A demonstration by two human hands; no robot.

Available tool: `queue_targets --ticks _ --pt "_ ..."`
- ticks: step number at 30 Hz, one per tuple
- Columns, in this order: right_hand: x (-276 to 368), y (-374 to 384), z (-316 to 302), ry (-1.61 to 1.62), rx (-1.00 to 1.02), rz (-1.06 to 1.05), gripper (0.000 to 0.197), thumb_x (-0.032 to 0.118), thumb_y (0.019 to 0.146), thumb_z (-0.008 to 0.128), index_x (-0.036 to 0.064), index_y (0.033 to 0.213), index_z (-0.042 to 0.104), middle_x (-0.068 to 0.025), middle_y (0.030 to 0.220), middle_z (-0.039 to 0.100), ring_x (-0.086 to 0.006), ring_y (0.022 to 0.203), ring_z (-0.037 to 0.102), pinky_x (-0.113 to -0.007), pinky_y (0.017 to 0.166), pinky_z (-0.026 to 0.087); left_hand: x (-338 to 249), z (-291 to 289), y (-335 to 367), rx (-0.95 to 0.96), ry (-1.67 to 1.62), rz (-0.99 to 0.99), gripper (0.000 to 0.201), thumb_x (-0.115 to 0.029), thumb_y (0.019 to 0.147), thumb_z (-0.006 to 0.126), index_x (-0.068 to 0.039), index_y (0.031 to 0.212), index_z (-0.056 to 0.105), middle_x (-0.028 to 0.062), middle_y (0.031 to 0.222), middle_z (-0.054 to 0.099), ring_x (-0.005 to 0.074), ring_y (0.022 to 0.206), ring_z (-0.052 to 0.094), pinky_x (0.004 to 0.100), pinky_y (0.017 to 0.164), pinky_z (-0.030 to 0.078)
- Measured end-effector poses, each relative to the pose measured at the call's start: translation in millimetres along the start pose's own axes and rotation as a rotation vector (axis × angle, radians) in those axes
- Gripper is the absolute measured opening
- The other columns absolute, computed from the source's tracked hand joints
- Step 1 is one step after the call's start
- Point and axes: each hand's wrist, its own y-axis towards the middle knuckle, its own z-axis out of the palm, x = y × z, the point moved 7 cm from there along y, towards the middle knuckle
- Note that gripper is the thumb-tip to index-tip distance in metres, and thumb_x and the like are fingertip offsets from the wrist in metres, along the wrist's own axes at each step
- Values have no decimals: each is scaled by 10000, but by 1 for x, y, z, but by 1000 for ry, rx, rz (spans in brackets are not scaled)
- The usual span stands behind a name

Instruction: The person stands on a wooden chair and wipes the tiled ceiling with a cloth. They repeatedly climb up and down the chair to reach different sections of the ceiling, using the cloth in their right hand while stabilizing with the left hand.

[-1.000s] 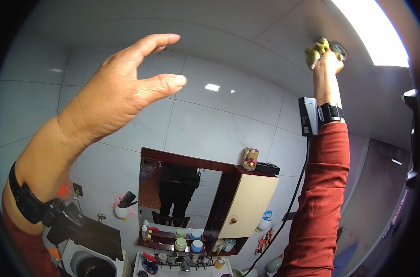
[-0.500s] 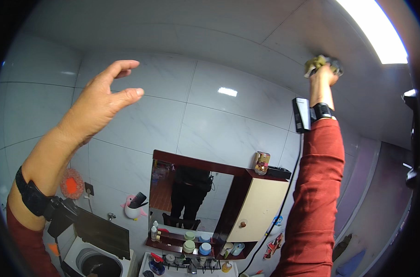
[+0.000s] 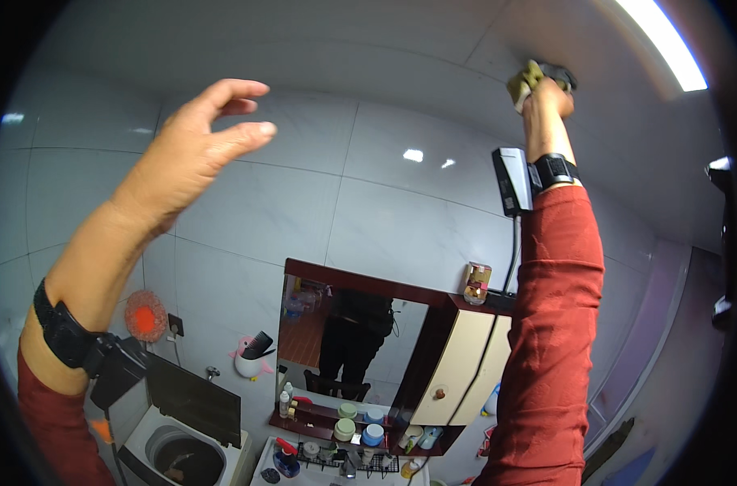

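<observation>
"First, locate the cloth relative to the grip."

"The yellow-green cloth is in the upper right of the frame, at ceiling height. It projects up and to the left from the fingers of the right hand. A grey item adjoins its right side. At this range, it cannot be told whether the bundle presses on the ceiling or whether the grey item is a separate piece."

"Specify the long axis."

"The cloth is bunched. Together with the grey item it spreads left to right, crosswise to the upright right forearm."

"State the condition of each grip."

"Right: clamped on the cloth, back of the hand toward the camera. Left hand: thumb and fingers apart, nothing held, raised before the wall tiles in the upper left."

"Which hand is nearer the cloth?"

"The right, in contact. The left is well apart."

"Reference points?"

"The lit lamp lies right of the cloth. The mirrored cabinet is well below, at lower centre."
</observation>
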Motion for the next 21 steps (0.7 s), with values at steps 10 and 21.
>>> queue_targets --ticks 10,21 --pt "40 -1 0 -12 140 -351 278 -61 796 605 -47 1073 582 -145 938 660 -278 784 668 -375 715 578 29 -15 -10 4 104 -91 526 -358 850 635 -81 1283 522 164 1268 502 275 1257 443 417 1055 347" --pt "-51 65 -37 -752 128 -213 443 35 761 581 62 1202 619 -225 1088 649 -350 988 648 -399 885 491 59 -29 -19 -14 108 -205 540 -341 843 644 -77 1294 507 134 1294 501 231 1287 418 411 1069 330"
